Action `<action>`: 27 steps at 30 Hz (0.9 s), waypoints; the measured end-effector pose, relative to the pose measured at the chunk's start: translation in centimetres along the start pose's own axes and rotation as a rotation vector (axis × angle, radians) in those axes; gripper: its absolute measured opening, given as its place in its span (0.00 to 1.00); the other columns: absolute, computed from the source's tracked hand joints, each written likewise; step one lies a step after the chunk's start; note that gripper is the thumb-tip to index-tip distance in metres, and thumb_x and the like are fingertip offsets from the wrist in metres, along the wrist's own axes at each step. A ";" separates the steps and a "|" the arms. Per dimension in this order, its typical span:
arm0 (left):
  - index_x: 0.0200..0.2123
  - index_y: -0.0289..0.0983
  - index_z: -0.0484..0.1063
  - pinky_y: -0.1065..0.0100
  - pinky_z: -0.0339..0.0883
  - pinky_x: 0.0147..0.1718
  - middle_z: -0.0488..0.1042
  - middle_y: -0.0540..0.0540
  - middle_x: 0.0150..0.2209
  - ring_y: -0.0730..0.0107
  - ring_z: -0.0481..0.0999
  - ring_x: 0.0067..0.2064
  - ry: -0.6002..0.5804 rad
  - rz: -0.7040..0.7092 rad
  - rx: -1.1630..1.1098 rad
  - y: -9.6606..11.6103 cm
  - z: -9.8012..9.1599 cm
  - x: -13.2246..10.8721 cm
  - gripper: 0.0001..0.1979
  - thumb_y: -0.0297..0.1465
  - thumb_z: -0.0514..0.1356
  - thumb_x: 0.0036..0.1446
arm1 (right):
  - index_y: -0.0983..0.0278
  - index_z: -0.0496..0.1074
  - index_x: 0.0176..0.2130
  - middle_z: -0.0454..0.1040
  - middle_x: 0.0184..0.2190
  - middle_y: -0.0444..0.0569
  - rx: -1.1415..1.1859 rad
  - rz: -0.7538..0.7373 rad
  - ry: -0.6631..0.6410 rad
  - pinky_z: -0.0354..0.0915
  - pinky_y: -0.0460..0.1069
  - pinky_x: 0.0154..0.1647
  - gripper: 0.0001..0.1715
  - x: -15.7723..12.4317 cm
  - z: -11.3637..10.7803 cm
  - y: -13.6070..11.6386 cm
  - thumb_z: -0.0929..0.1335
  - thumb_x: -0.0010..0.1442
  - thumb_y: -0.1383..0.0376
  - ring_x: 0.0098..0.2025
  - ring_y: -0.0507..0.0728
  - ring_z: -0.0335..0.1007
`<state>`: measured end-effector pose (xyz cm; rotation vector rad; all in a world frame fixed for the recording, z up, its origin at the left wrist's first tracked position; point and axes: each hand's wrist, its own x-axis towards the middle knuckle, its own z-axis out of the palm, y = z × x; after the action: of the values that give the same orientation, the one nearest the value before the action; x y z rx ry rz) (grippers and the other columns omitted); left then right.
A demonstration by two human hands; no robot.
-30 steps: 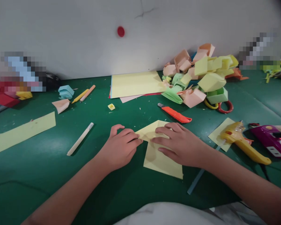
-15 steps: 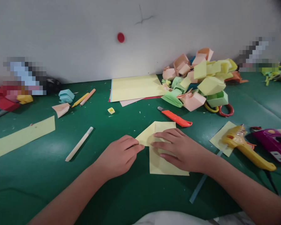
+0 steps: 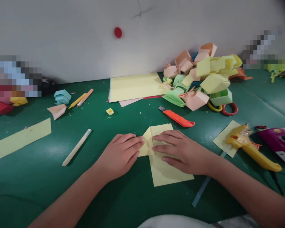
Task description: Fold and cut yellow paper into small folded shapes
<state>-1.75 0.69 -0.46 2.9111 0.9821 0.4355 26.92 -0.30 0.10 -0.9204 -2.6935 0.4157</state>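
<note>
A sheet of pale yellow paper (image 3: 173, 174) lies on the green table between my hands, a folded flap standing out at its upper left. My right hand (image 3: 180, 150) rests on the sheet, its fingers spread and pointing left. At the left of the paper, my left hand (image 3: 122, 155) has its fingers stretched over the flap, with their tips on its edge. Just beyond the sheet is an orange utility knife (image 3: 178, 118). The paper under my palms and fingers is hidden.
Behind are stacked paper sheets (image 3: 135, 88) and a heap of folded paper pieces (image 3: 197, 79) beside scissors (image 3: 230, 109). At right, a yellow glue gun (image 3: 249, 145) sits near a purple device (image 3: 275, 142). A whitish stick (image 3: 76, 148) and a paper strip (image 3: 21, 137) lie left.
My left hand has loosened from a pinch at the flap's edge to stretched fingers lying over it. The paper has turned slightly and shifted. My right hand stays on the sheet.
</note>
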 end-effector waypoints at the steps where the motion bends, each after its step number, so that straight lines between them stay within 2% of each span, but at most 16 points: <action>1: 0.59 0.39 0.73 0.52 0.67 0.52 0.76 0.45 0.58 0.55 0.71 0.58 -0.003 -0.001 -0.001 0.0 -0.1 0.0 0.18 0.29 0.52 0.70 | 0.56 0.72 0.59 0.68 0.64 0.53 -0.010 0.013 0.017 0.60 0.65 0.63 0.21 0.0 -0.1 0.1 0.65 0.69 0.62 0.64 0.64 0.61; 5: 0.55 0.41 0.75 0.54 0.67 0.51 0.78 0.45 0.54 0.58 0.74 0.54 0.015 -0.018 -0.017 0.0 -0.2 0.1 0.16 0.30 0.53 0.70 | 0.55 0.72 0.59 0.68 0.63 0.52 -0.113 0.111 0.122 0.62 0.66 0.62 0.22 -0.2 -0.7 1.1 0.65 0.67 0.63 0.63 0.66 0.61; 8: 0.51 0.39 0.77 0.55 0.67 0.49 0.80 0.44 0.48 0.59 0.75 0.50 0.037 -0.015 -0.029 -0.1 -0.2 0.2 0.14 0.30 0.53 0.70 | 0.57 0.71 0.59 0.68 0.64 0.53 -0.269 0.258 0.213 0.60 0.69 0.61 0.22 -0.5 -1.3 2.5 0.64 0.68 0.61 0.63 0.69 0.60; 11: 0.49 0.38 0.77 0.56 0.67 0.49 0.79 0.43 0.46 0.59 0.75 0.49 0.038 -0.023 -0.022 -0.1 -0.2 0.2 0.14 0.30 0.53 0.70 | 0.60 0.66 0.63 0.68 0.63 0.55 -0.353 0.409 0.260 0.62 0.69 0.58 0.26 -0.8 -1.5 4.0 0.63 0.68 0.60 0.61 0.71 0.61; 14: 0.56 0.38 0.74 0.54 0.65 0.53 0.77 0.42 0.54 0.56 0.72 0.56 -0.003 -0.025 0.004 0.0 -0.1 0.2 0.17 0.29 0.51 0.70 | 0.60 0.62 0.66 0.71 0.59 0.56 -0.378 0.490 0.269 0.65 0.68 0.53 0.30 -1.0 -1.4 5.1 0.62 0.68 0.59 0.56 0.72 0.65; 17: 0.62 0.40 0.68 0.53 0.63 0.57 0.71 0.43 0.63 0.54 0.66 0.65 -0.066 -0.025 0.020 0.1 0.0 0.3 0.20 0.28 0.49 0.70 | 0.59 0.61 0.67 0.74 0.55 0.56 -0.364 0.535 0.263 0.67 0.65 0.48 0.29 -0.9 -1.0 5.7 0.60 0.69 0.62 0.51 0.70 0.69; 20: 0.64 0.41 0.67 0.53 0.60 0.59 0.67 0.44 0.66 0.55 0.62 0.68 -0.111 -0.054 0.031 0.2 0.0 0.3 0.22 0.28 0.49 0.70 | 0.59 0.62 0.67 0.74 0.54 0.57 -0.308 0.537 0.300 0.68 0.65 0.48 0.29 -0.7 -0.8 5.9 0.57 0.70 0.65 0.50 0.69 0.70; 23: 0.63 0.43 0.67 0.52 0.58 0.59 0.63 0.45 0.68 0.53 0.60 0.69 -0.144 -0.080 0.031 0.2 -0.2 0.3 0.22 0.28 0.48 0.70 | 0.58 0.62 0.67 0.72 0.56 0.57 -0.164 0.544 0.394 0.66 0.67 0.52 0.28 -0.6 -0.7 6.1 0.56 0.71 0.63 0.52 0.68 0.69; 25: 0.64 0.44 0.66 0.52 0.58 0.59 0.61 0.46 0.69 0.53 0.59 0.70 -0.164 -0.084 0.017 0.2 -0.4 0.3 0.21 0.29 0.49 0.70 | 0.57 0.63 0.65 0.72 0.56 0.55 0.008 0.588 0.467 0.67 0.65 0.52 0.26 -0.6 -0.8 6.2 0.57 0.71 0.61 0.52 0.67 0.69; 27: 0.64 0.44 0.65 0.52 0.57 0.59 0.59 0.47 0.70 0.52 0.57 0.70 -0.184 -0.090 0.008 0.2 -0.5 0.3 0.21 0.30 0.48 0.71 | 0.56 0.66 0.63 0.74 0.51 0.52 0.262 0.662 0.530 0.69 0.60 0.46 0.25 -0.6 -0.8 6.2 0.59 0.70 0.59 0.47 0.63 0.71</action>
<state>-1.52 0.69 0.14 2.8363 1.0829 0.1564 31.11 4.14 -1.43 -1.5629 -1.7721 0.5388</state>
